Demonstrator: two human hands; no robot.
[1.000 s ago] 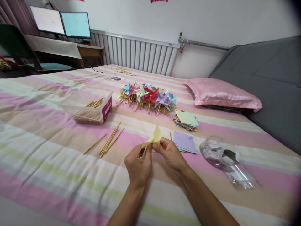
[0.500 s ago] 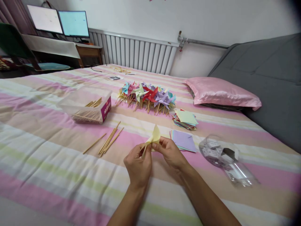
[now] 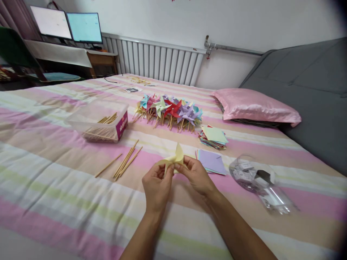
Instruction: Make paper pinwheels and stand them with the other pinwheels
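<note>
Between my two hands is a yellow paper pinwheel (image 3: 177, 156), its blades curled and one point standing up. My left hand (image 3: 158, 186) is closed on its left side, the thumb pressed near the centre. From the right, my right hand (image 3: 196, 177) pinches it with thumb and forefinger at the middle. The thumbs nearly meet there, and they hide the centre of the paper. Just beyond my right hand lies a small stack of coloured paper squares (image 3: 211, 162), purple on top. Several loose wooden sticks (image 3: 126, 162) rest on the bed to the left of my left hand.
A clear plastic box (image 3: 100, 122) holds more sticks at left. Finished pinwheels (image 3: 173, 110) stand bunched behind. A taller paper stack (image 3: 214, 136) sits right of them. Clear plastic containers (image 3: 253, 177) lie at right, a pink pillow (image 3: 255, 104) farther back. Everything is on a striped bedspread (image 3: 67, 202).
My left fingers have shifted on the yellow pinwheel, and its left blade now spreads out wider over them. My right hand keeps its pinch, almost unmoved.
</note>
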